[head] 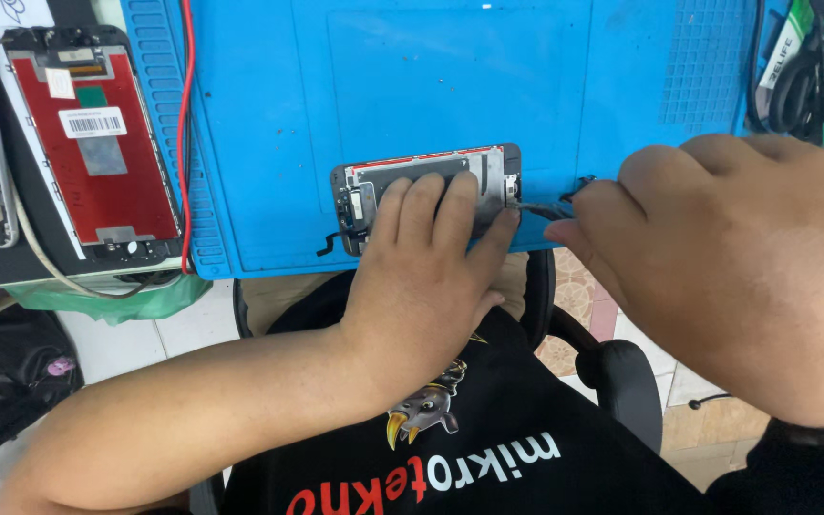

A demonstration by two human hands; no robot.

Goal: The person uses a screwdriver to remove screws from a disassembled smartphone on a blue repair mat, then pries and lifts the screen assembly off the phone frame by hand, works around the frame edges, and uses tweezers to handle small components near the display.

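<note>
2 hands worked on a blue mat (412, 86): left hand (426, 277) pressed flat on a phone screen assembly (431, 172), right hand (727, 257) pinched tweezers (541, 208) at its edge.

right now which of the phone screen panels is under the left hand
The grey-backed panel on the blue mat; the red-backed one lies untouched at far left.

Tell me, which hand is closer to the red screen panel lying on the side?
Left. The left hand presses on the phone part on the blue mat, nearer the red screen panel. The right hand, holding a thin tool, is farther away.
</note>
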